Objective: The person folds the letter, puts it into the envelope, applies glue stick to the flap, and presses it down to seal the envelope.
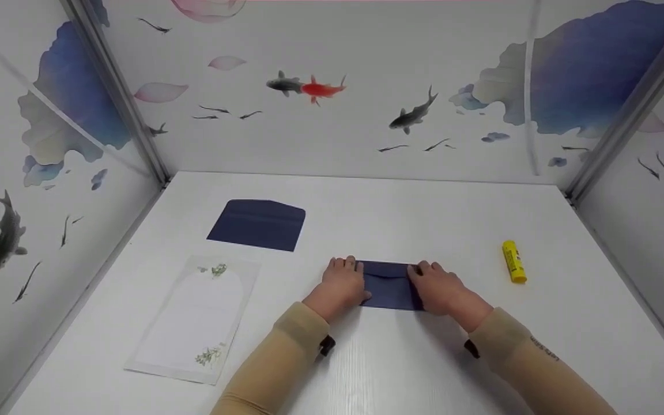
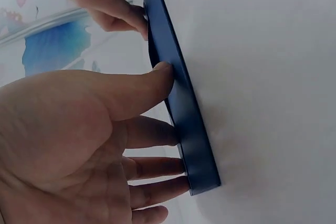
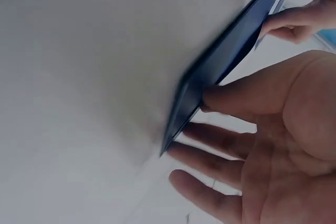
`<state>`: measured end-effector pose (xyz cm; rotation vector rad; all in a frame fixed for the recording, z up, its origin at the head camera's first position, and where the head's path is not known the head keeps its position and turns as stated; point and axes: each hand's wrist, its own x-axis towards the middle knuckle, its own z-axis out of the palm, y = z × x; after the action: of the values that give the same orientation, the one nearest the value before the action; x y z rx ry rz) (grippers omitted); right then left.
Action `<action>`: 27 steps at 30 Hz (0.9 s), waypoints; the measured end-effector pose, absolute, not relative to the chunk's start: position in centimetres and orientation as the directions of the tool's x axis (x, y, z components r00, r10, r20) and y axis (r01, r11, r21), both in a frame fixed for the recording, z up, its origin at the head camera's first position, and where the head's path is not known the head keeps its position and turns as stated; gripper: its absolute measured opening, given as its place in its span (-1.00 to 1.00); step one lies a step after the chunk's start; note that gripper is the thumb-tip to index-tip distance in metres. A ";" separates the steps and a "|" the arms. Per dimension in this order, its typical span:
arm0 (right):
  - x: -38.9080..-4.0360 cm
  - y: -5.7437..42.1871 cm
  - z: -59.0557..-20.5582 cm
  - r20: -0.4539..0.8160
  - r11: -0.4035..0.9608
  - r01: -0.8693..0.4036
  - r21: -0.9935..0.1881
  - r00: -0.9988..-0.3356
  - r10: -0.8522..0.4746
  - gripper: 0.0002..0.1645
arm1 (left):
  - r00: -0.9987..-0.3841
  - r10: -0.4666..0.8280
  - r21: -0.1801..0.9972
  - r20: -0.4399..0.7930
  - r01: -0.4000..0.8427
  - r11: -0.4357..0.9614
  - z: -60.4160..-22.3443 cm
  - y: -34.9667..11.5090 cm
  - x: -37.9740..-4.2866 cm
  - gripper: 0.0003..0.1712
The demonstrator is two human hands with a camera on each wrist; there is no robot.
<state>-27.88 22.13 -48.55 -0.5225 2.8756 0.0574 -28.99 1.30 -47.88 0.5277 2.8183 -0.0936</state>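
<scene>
A dark blue envelope (image 1: 388, 295) lies on the white table in front of the person, its flap (image 1: 387, 270) folded over toward the near side. My left hand (image 1: 343, 285) rests on its left end, and in the left wrist view the thumb (image 2: 139, 90) lies on its face with the straight fingertips at an edge. On the right end rests my right hand (image 1: 440, 289). The right wrist view shows its thumb (image 3: 236, 98) against the blue paper and outstretched fingers along the side edge. Part of the flap's rim stands slightly up between the hands.
A second dark blue envelope (image 1: 258, 226) lies with its flap spread at the back left. Left of the hands is a pale sheet with printed green sprigs (image 1: 196, 320). A yellow glue stick (image 1: 514, 262) lies on the right. Printed wall panels enclose the table (image 1: 401, 369).
</scene>
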 end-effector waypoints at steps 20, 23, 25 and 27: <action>-27.0 17.4 -48.8 -0.258 0.938 -0.345 -0.028 -0.904 -0.340 -0.24 | -0.920 0.290 0.060 -0.264 0.285 0.957 -48.9 2.2 -28.2 -0.07; -26.8 18.2 -48.7 -0.271 0.944 -0.327 -0.054 -0.905 -0.329 -0.25 | -0.925 0.255 0.068 -0.283 0.246 0.967 -48.8 2.1 -28.1 -0.01; -26.7 18.9 -48.7 -0.273 0.945 -0.321 -0.061 -0.906 -0.325 -0.25 | -0.929 0.237 0.054 -0.286 0.231 0.971 -48.7 2.1 -28.0 0.04; -26.6 19.5 -48.6 -0.276 0.947 -0.313 -0.065 -0.907 -0.319 -0.25 | -0.934 0.220 0.031 -0.283 0.220 0.975 -48.7 2.0 -28.0 0.08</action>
<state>-26.56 19.54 -48.60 -0.4671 2.8164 -0.0273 -27.96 1.98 -48.74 0.3222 2.8351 -0.0018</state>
